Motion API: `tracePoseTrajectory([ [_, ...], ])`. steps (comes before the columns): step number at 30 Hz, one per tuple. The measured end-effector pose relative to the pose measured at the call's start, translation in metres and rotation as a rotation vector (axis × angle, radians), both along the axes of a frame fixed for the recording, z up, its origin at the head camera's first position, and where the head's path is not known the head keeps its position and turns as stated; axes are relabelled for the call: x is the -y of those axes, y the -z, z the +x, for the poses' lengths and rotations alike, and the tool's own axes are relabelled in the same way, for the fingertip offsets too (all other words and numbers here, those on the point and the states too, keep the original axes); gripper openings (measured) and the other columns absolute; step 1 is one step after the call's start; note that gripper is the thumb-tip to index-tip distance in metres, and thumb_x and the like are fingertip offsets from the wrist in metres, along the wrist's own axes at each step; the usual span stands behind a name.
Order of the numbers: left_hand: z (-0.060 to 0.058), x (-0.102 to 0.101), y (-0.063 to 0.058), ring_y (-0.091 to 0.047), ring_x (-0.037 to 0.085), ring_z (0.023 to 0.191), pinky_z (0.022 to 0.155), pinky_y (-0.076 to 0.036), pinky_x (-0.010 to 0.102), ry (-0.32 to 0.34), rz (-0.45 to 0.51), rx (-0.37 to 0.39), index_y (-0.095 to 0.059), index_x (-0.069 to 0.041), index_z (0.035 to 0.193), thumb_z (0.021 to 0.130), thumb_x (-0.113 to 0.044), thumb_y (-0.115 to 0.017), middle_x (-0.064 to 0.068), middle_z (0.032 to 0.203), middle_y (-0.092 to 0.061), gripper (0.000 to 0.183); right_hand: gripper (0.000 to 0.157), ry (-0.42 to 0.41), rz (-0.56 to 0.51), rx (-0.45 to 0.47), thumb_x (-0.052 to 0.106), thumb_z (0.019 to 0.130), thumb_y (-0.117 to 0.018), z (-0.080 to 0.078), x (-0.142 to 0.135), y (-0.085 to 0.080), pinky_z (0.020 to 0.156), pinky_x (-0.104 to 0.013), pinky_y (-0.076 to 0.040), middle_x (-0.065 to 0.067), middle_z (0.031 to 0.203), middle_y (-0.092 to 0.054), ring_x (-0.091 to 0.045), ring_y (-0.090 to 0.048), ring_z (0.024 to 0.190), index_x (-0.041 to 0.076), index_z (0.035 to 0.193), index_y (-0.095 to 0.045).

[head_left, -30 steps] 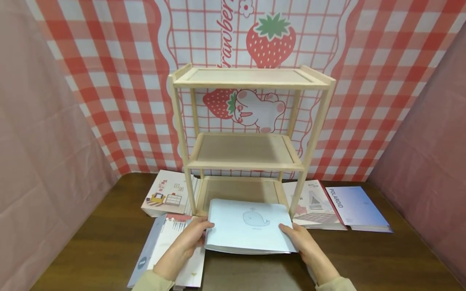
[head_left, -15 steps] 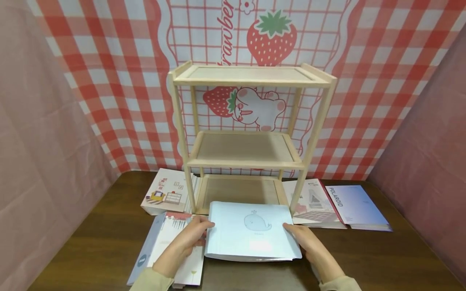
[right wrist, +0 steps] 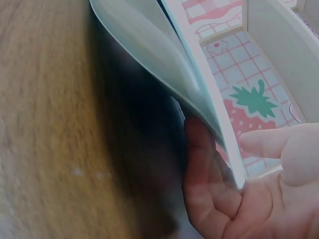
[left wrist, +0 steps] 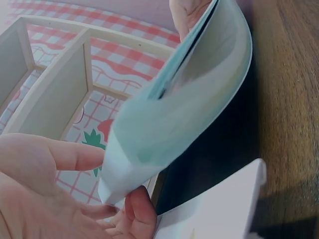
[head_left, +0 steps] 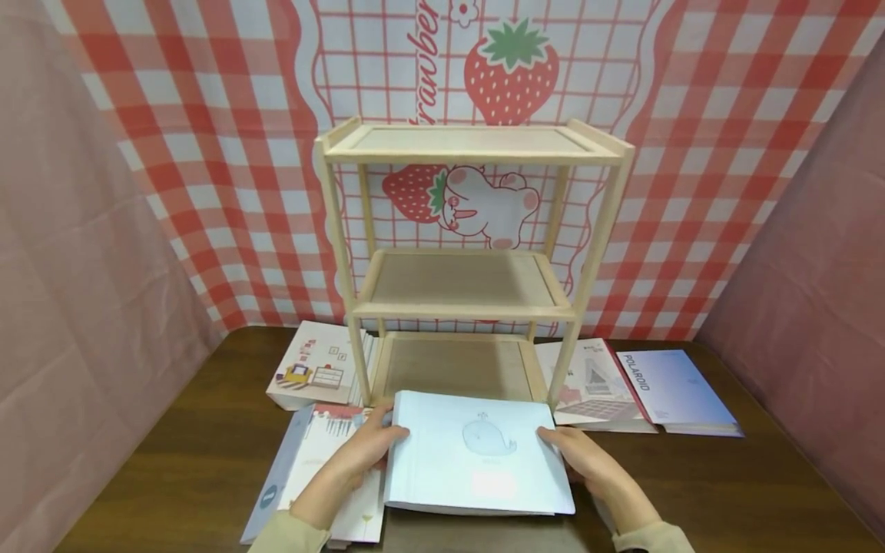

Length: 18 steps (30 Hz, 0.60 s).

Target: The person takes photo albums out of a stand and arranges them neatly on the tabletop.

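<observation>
A pale blue file folder (head_left: pixel 477 476) with a whale drawing on its cover is held above the table, in front of the wooden shelf (head_left: pixel 463 311). My left hand (head_left: pixel 362 453) grips its left edge, thumb on the cover and fingers underneath. On the opposite edge, my right hand (head_left: pixel 588 461) holds it the same way. Both wrist views show the folder's lower cover (left wrist: pixel 219 94) sagging away from the upper one, leaving a gap at the near side. The right hand's fingers (right wrist: pixel 199 164) curl beneath the folder.
Left of the shelf lie a stack of books (head_left: pixel 321 365) and, nearer, more books (head_left: pixel 325 468) partly under my left forearm. To its right are a book with a house interior (head_left: pixel 594 384) and a blue POLAROID book (head_left: pixel 677 388). A checked cloth (head_left: pixel 256 192) hangs behind.
The folder has moved toward me, away from the shelf's bottom board, with both hands still on it. More of that board shows now. The other books stay put.
</observation>
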<state>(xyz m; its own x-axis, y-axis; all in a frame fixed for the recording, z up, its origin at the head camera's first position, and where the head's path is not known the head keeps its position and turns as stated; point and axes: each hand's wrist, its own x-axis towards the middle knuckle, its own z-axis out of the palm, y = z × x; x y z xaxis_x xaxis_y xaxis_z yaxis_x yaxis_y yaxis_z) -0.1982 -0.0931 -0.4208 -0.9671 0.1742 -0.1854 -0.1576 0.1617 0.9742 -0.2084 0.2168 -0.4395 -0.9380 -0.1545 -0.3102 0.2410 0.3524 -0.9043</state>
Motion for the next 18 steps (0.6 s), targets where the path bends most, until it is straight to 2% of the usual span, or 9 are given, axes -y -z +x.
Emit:
tracePoseTrajectory([
  [1,0.000,0.000,0.000,-0.056,0.021,0.069,0.057,-0.050,0.032,0.008,-0.009,-0.005,-0.016,0.002,0.140,0.084,-0.011,-0.051,0.031,0.113,-0.045,0.067,0.049,-0.004,0.002,0.003,0.031,0.093,-0.044,0.000,0.000,0.000,0.059,-0.031,-0.052,-0.002,0.074,-0.059,-0.012,-0.058,0.065,-0.014,0.112,-0.047],
  [4,0.001,0.000,-0.001,-0.049,0.014,0.054,0.047,-0.044,0.024,0.039,-0.055,-0.009,-0.016,0.001,0.141,0.084,-0.012,-0.051,0.020,0.088,-0.053,0.068,0.045,-0.023,0.010,0.006,0.026,0.094,-0.041,0.001,-0.002,0.000,0.059,-0.031,-0.051,-0.003,0.074,-0.059,-0.013,-0.058,0.065,-0.015,0.112,-0.045],
  [8,0.002,0.000,-0.001,-0.034,0.007,0.041,0.040,-0.036,0.019,0.086,-0.120,-0.016,-0.016,0.006,0.140,0.085,-0.012,-0.051,0.003,0.060,-0.043,0.067,0.042,-0.070,0.023,0.001,0.023,0.094,-0.039,0.002,-0.006,0.000,0.058,-0.031,-0.052,-0.003,0.074,-0.059,-0.013,-0.058,0.064,-0.017,0.109,-0.047],
  [13,0.003,0.000,0.000,-0.031,0.005,0.039,0.038,-0.036,0.018,0.104,-0.204,-0.035,-0.016,0.009,0.139,0.086,-0.015,-0.052,0.001,0.060,-0.042,0.068,0.039,-0.148,-0.005,0.016,0.023,0.094,-0.040,0.002,-0.010,0.000,0.057,-0.030,-0.053,-0.001,0.071,-0.061,-0.011,-0.059,0.062,-0.014,0.103,-0.051],
  [18,0.002,0.000,0.001,-0.034,0.006,0.038,0.040,-0.036,0.021,0.109,-0.272,-0.063,-0.019,0.010,0.139,0.085,-0.017,-0.054,0.013,0.075,-0.055,0.069,0.036,-0.168,-0.008,0.036,0.022,0.093,-0.040,0.002,-0.011,0.001,0.054,-0.028,-0.052,0.000,0.069,-0.061,-0.010,-0.059,0.060,-0.011,0.100,-0.052],
])
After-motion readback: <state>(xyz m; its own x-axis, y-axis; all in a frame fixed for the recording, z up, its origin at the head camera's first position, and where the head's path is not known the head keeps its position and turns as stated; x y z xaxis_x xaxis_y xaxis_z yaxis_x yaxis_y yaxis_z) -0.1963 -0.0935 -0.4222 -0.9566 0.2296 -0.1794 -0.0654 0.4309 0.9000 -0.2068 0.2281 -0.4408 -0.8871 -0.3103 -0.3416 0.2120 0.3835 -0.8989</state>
